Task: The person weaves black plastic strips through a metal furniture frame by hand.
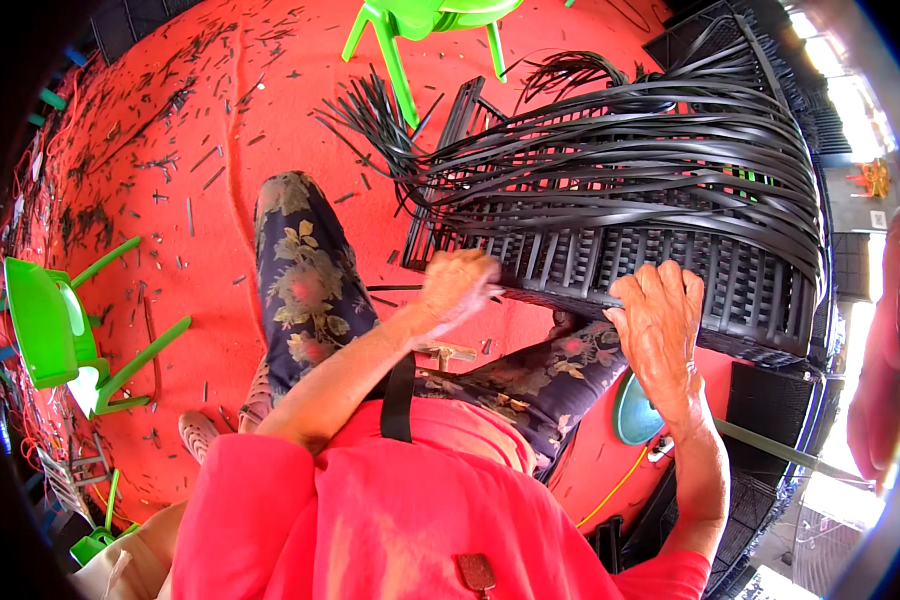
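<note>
A black woven panel [610, 255] on a frame leans in front of me, tilted at my knees. Long loose black strips [610, 150] run across its upper part and fan out in a bundle at the left. My left hand [460, 285] is closed at the panel's near left corner, slightly blurred. A thin black strip [392, 288] sticks out from its left side; the fingertips are partly hidden. My right hand [660, 315] bends its fingers over the panel's near edge, gripping it towards the right.
Short black offcuts [192, 215] litter the red floor [300, 130] on the left. One green plastic chair [55, 320] stands at the left, another green chair [425, 20] at the far side. By my right forearm lies a teal round object [635, 412]. Black woven pieces [770, 410] stand at the right.
</note>
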`<state>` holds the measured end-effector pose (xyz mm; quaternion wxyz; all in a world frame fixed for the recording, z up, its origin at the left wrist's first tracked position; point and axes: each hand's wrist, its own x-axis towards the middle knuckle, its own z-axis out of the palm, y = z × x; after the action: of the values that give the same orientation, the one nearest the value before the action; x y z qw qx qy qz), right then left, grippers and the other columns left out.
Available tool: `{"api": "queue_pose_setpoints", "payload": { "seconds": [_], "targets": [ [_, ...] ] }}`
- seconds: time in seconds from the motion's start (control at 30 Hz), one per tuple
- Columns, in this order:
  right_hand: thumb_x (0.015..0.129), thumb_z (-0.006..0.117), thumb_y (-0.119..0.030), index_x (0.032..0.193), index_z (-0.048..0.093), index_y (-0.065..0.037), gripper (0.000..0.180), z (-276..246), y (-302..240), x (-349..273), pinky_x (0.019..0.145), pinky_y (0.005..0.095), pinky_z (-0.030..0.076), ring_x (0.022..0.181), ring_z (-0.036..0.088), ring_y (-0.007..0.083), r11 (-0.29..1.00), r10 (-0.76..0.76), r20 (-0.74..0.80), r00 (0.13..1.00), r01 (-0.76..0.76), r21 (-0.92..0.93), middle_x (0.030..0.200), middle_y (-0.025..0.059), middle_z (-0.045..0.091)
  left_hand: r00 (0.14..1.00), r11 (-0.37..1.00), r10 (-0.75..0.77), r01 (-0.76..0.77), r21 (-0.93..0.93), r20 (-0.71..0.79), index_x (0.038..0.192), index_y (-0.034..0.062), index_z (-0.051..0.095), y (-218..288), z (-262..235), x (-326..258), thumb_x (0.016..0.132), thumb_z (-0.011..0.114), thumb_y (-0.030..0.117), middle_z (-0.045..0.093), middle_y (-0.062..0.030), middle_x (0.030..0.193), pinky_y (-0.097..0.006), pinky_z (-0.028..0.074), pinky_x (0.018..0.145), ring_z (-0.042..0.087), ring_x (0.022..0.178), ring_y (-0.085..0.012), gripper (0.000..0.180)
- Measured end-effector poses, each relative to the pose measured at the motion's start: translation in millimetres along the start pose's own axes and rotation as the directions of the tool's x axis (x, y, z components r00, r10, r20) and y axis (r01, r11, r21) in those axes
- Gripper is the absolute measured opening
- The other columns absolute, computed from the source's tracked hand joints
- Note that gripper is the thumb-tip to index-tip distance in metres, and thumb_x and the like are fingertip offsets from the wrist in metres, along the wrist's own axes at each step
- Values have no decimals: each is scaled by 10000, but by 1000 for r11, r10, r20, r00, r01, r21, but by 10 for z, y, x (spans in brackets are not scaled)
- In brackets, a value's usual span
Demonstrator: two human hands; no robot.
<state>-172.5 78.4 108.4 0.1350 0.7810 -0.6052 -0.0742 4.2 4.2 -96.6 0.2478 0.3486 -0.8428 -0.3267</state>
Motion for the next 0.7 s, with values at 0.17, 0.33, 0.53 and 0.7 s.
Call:
{"api": "queue_pose_setpoints", "payload": {
  "seconds": [0.17,0.33,0.53,0.7],
  "targets": [
    [586,749,-185,781,569,-108,276,-39,-35,50,806,385,345,860,483,228,999,-27,3,1000,27,18,794,36,505,962,797,82,-220,-563,-261,890,67,539,579,77,282,644,778,20,514,-59,814,-312,468,613,538,696,-205,347],
    [582,746,-184,784,556,-106,288,-29,-54,59,793,387,345,851,481,234,1000,-14,1,1000,14,15,785,44,501,951,792,85,-246,-560,-297,894,67,529,659,76,234,645,760,-21,503,-61,826,-317,469,637,536,753,-219,351],
    [562,772,-117,809,568,-101,321,-39,-38,89,784,390,339,841,473,248,998,-32,17,999,31,58,801,52,503,943,766,73,-262,-587,-325,849,46,534,721,71,278,601,756,-25,517,-86,792,-379,443,680,526,763,-299,340],
    [570,766,-107,795,571,-98,298,-2,-27,73,795,402,339,845,476,250,998,-37,33,999,36,44,798,54,507,942,809,126,-279,-517,-311,859,42,547,693,47,312,637,742,-24,519,-82,776,-344,473,631,552,714,-258,302]
  ]
}}
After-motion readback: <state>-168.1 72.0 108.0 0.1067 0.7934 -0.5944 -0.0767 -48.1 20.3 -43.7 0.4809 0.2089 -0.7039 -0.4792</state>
